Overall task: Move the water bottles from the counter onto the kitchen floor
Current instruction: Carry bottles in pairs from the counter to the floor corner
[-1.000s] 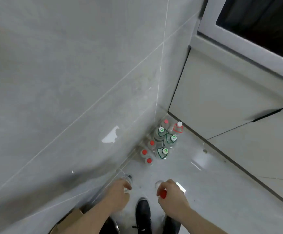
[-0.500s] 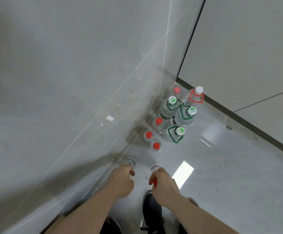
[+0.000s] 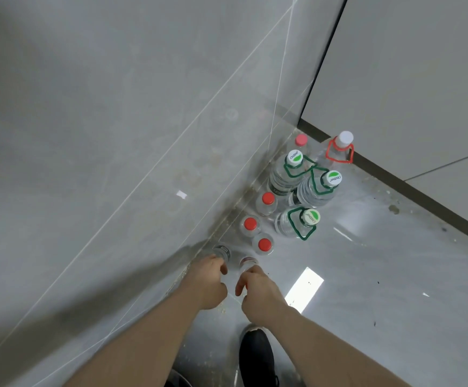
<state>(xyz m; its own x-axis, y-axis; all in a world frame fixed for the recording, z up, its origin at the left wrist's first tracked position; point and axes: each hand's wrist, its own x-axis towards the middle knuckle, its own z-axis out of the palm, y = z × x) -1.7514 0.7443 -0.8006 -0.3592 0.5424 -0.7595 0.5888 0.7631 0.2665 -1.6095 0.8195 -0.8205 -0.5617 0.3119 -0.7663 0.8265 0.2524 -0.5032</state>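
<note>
Eight water bottles (image 3: 295,222) stand on the kitchen floor (image 3: 366,275) by the wall; left hand (image 3: 209,280) and right hand (image 3: 258,291) each grip another small bottle, lowering it near them.

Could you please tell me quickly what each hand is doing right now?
Left hand: grips a small bottle.
Right hand: grips another small bottle.

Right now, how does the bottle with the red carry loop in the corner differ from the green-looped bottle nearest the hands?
The clear plastic bottle with the red carry loop has a plain white cap; the clear plastic bottle with the green carry loop has a green-and-white printed cap. The red-looped one stands against the dark baseboard by the cabinet, while the green-looped one sits out beside the small red-capped bottles. Both stand on the floor, capped and untouched.
</note>
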